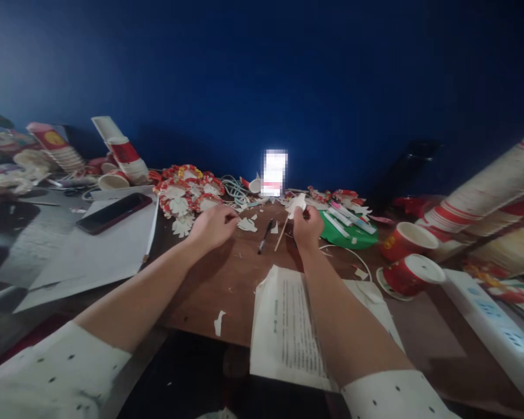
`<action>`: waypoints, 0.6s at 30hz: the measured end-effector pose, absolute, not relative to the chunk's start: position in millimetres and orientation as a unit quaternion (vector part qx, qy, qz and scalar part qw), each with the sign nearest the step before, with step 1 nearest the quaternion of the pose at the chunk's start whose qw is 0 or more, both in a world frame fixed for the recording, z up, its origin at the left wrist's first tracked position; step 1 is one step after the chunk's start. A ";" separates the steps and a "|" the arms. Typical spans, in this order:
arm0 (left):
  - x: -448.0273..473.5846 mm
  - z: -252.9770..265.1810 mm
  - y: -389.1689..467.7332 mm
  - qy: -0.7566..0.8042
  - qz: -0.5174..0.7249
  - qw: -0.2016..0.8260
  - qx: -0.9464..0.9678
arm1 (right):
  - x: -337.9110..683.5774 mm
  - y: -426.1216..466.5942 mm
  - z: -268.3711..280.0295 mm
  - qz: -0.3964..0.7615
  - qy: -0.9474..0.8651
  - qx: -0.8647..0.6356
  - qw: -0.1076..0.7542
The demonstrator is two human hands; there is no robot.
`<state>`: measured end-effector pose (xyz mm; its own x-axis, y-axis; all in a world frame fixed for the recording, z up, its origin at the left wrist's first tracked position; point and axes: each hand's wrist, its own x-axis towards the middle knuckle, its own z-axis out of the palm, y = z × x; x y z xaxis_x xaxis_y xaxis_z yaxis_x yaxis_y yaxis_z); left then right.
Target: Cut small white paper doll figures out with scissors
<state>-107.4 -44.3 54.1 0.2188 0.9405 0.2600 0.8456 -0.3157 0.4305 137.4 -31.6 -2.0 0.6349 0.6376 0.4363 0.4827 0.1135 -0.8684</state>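
Note:
In the head view my right hand (pixel 308 228) pinches a white paper cutout (pixel 296 203) above the brown table (pixel 213 291). A thin wooden stick (pixel 281 234) slants just left of that hand; whether it joins the cutout I cannot tell. My left hand (pixel 213 229) is closed, with thumb and fingers curled together, and anything between them is hidden. White paper scraps (pixel 247 224) lie beside its fingertips. Between the hands rests a dark pen (pixel 265 235). Red and white paper cup crafts (pixel 187 195) are heaped behind my left hand.
A phone (pixel 113 213) lies on papers at left. A lit screen (pixel 274 173) stands at the back. Markers (pixel 340 216) rest on a green sheet (pixel 349 233). At right are red cups (pixel 413 276), stacked cups (pixel 484 180) and a power strip (pixel 495 331). A printed paper (pixel 288 331) lies under my right forearm.

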 end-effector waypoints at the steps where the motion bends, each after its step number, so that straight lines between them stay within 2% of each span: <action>1: -90.4 54.3 -43.0 0.557 0.245 0.107 0.786 | 137.3 -31.9 -1.9 0.071 -0.421 -0.663 0.614; 5: -32.5 51.1 -31.2 0.515 0.280 0.130 0.799 | 138.2 -32.2 -2.5 0.095 -0.430 -0.654 0.616; 12: 15.4 34.8 4.0 0.563 0.379 0.195 0.708 | 141.2 -27.9 -8.4 0.090 -0.431 -0.639 0.630; 18: 36.1 19.8 26.6 0.569 0.338 0.216 0.718 | 166.6 -9.5 -26.0 0.053 -0.309 -0.647 0.695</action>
<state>36.1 26.6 19.8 0.1242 0.9629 0.2397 0.6710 -0.2594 0.6946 166.6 -9.5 -26.0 0.8038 0.4727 0.3611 0.3262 0.1575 -0.9321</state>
